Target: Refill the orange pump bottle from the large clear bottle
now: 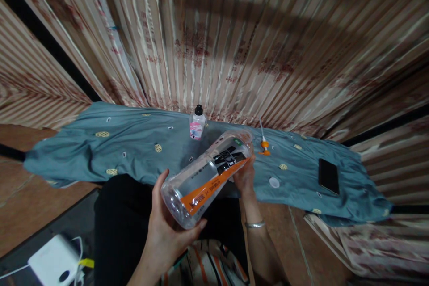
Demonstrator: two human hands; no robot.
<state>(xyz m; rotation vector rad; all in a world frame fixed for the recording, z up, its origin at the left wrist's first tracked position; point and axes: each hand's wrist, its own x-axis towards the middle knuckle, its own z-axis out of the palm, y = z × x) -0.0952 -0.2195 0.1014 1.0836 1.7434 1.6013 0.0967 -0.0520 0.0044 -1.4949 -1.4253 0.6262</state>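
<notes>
A large clear plastic bottle with an orange, silver and black label lies tilted across both my hands, above my lap. My left hand cups its lower left end, thumb and fingers spread around it. Toward the upper right end, my right hand grips the bottle from below; its fingers are mostly hidden behind it. Beyond the bottle stands a small clear bottle with a black cap and pink label. An orange pump head with a white tube lies on the cloth to the right, near a round white disc.
A blue-green patterned cloth covers the narrow table. Toward its right end lies a black phone. Pleated curtains hang behind and at both sides. At lower left, a white device with cables sits on a dark surface.
</notes>
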